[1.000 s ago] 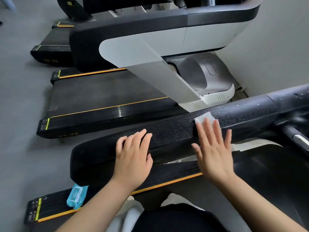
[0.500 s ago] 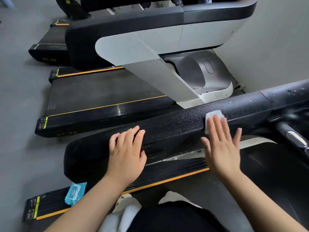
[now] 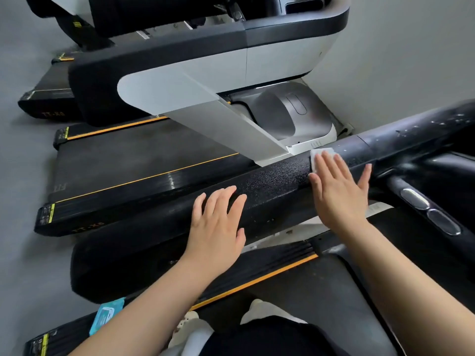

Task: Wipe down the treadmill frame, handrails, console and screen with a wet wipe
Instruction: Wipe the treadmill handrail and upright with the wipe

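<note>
Head view: a wet wipe [image 3: 322, 153] is pressed flat against the black textured handrail [image 3: 270, 183] under the straight, spread fingers [image 3: 331, 165] of the right hand [image 3: 339, 194]; nothing is gripped, the wipe being held only by pressure, and its far edge shows beyond the fingertips. The handrail's long axis runs from lower left to upper right, and its remaining length, speckled with pale marks, lies up and to the right of the wipe, towards the console end; the next stroke is judged to follow that axis. The left hand [image 3: 218, 224] rests open on the same rail, lower and to the left, well apart from the wipe, so the right hand is the nearer. Counted: one wipe in use, one blue wipe packet [image 3: 108, 313] on the deck's side rail at lower left, two hands, and three treadmills, the nearest neighbouring treadmill [image 3: 180, 93] shown above.
</note>
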{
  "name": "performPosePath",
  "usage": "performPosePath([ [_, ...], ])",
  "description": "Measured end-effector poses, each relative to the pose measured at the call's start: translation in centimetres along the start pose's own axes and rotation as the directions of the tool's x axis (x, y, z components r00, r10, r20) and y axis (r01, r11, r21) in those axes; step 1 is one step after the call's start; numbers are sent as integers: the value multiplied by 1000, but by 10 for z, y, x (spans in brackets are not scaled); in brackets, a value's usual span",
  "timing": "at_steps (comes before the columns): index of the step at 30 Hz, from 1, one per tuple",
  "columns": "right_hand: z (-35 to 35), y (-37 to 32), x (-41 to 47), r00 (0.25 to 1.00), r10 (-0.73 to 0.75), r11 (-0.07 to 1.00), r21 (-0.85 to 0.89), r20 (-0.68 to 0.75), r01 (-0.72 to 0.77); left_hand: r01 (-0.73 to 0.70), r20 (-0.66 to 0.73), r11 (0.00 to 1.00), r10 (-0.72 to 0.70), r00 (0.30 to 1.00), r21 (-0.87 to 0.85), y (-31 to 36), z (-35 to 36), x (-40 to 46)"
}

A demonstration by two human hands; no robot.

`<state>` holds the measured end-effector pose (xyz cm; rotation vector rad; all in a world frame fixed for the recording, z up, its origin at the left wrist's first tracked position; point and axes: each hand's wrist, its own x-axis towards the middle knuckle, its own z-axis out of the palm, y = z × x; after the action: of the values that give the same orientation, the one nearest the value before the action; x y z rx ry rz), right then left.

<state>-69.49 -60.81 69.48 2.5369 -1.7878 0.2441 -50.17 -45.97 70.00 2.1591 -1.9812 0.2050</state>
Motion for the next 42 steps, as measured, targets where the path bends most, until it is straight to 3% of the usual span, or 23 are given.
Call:
performPosePath([
  [3,-5,-18,6,1000,-1,1000,3,-9,1,8,10,1000,-8,1000,6,6,0,6],
  [7,-3,-58,-18,937,-350,936,27,-16,350,24,-8,1000,-24,1000,-4,9,1,7],
  [9,-7,-55,-14,907,-420,907,5,-5,420,30,-27,1000,-30,999,0,10,0,9],
  [11,-13,-38,2,932,-362,932,4,7,362,31,-48,1000,-31,998,4,10,1,11],
  [16,-13,7,44,999,-2,998,-67,32,4,61,-58,998,-61,996,8,14,3,12],
  [18,-12,-10,43,999,-20,999,-36,33,21,79,-53,997,-79,995,5,17,4,11],
  [23,-14,-54,14,923,-381,924,32,45,380,90,-39,996,-89,995,13,18,4,10],
  [25,-16,-33,25,950,-308,951,18,41,307,79,-40,997,-78,996,13,16,4,10],
  [27,-16,-1,40,991,-125,992,-2,38,125,71,-35,997,-71,997,11,15,4,10],
  [30,-14,21,49,995,95,995,8,37,-96,68,-19,998,-68,998,0,14,4,10],
  [32,-11,0,38,997,67,997,41,43,-69,59,-12,998,-59,998,-9,12,5,10],
  [34,-8,-33,16,993,-115,989,96,22,112,44,-2,999,-44,999,-12,9,5,10],
  [37,-4,-56,-17,917,-397,917,66,41,394,21,30,1000,-21,999,-20,5,4,9],
  [39,-7,-40,-10,929,-365,931,2,59,366,9,51,999,-7,999,-38,3,3,11],
  [42,-8,-9,10,995,-60,998,-2,77,61,-9,80,998,14,997,-55,0,1,11],
])
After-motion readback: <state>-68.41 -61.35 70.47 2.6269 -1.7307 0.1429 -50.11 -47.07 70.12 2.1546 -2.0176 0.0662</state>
